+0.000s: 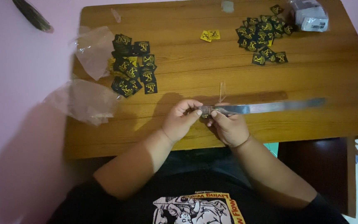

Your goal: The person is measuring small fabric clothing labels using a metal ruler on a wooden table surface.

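Head view: left hand [180,120] and right hand [228,126] pinch a long clear plastic strip [266,108], fingers closed on its near end; it runs toward 3 o'clock; likely light, floppy, slippery; best gripped at the end.

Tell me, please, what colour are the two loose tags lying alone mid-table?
Yellow tags, seen in the head view.

Left hand [180,120] and right hand [228,126] meet, fingertips pinched.
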